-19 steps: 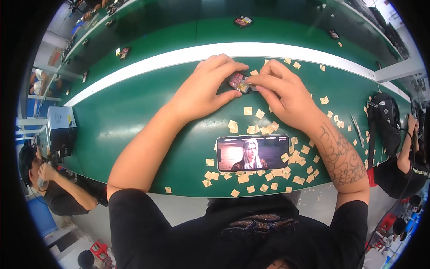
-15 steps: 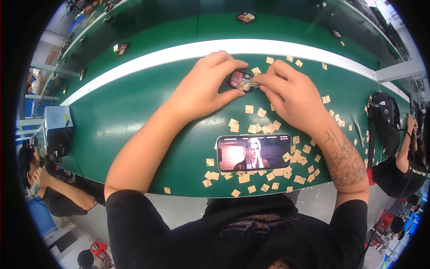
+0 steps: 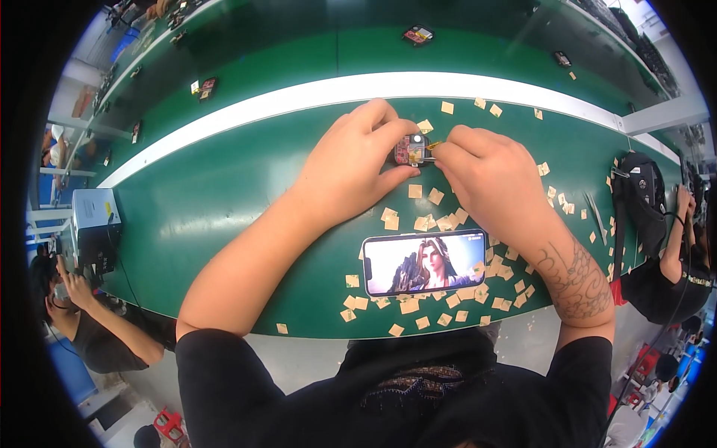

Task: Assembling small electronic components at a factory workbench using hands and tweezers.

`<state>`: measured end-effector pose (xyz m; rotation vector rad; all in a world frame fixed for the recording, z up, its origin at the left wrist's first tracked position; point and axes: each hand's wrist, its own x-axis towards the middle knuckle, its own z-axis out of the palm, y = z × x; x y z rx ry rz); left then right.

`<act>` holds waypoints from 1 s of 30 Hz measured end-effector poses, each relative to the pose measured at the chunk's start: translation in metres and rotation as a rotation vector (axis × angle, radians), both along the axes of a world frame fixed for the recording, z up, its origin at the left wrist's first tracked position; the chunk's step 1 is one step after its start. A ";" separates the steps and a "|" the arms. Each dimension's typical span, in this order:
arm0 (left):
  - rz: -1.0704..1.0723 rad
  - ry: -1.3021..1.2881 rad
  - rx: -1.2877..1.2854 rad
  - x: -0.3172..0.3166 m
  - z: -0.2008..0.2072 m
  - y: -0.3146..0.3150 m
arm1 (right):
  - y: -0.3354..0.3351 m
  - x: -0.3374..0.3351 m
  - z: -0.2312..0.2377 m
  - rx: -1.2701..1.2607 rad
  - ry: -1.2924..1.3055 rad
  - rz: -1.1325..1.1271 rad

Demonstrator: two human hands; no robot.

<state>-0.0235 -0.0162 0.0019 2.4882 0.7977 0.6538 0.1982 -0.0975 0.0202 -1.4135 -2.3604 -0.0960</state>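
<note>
A small black electronic module (image 3: 408,151) with a reddish circuit board and a yellow patch lies between the fingers and thumb of my left hand (image 3: 345,163). At its right edge, my right hand (image 3: 489,170) is closed in a pinch round thin metal tweezers (image 3: 429,159), whose tips reach the module. Most of the tweezers is hidden by my fingers. A small yellow strip (image 3: 434,147) sticks up between the module and my right fingertips; I cannot tell whether it is attached. Nearer to me, a phone (image 3: 424,264) showing an animated figure lies flat on the green bench (image 3: 194,209).
Several small beige square pieces (image 3: 409,305) are scattered around the phone and to the right. Another pair of tweezers (image 3: 595,218) and a black bag (image 3: 644,194) lie at the right. A grey-black box (image 3: 95,228) stands left. More modules (image 3: 418,35) sit beyond the white rail (image 3: 299,92).
The module has shifted slightly toward me and turned in my left hand. My right hand has moved slightly nearer to me, and a yellow strip now shows. The phone's picture has changed.
</note>
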 end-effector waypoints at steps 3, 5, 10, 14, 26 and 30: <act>0.000 -0.010 0.014 0.001 0.000 0.001 | 0.001 -0.001 -0.001 -0.012 0.023 -0.024; 0.001 -0.012 0.016 0.002 0.001 0.001 | 0.002 -0.001 -0.003 -0.042 0.083 -0.055; 0.005 -0.018 0.016 0.000 -0.003 0.001 | 0.003 0.000 -0.014 -0.143 0.281 -0.091; 0.018 0.015 0.004 -0.001 -0.003 0.003 | 0.010 0.005 -0.022 -0.244 0.528 -0.076; -0.078 0.028 -0.012 -0.007 0.003 0.011 | 0.017 0.030 -0.008 -0.440 0.590 0.131; -0.102 0.017 -0.016 -0.006 0.005 0.011 | 0.019 0.035 -0.016 -0.382 0.530 0.285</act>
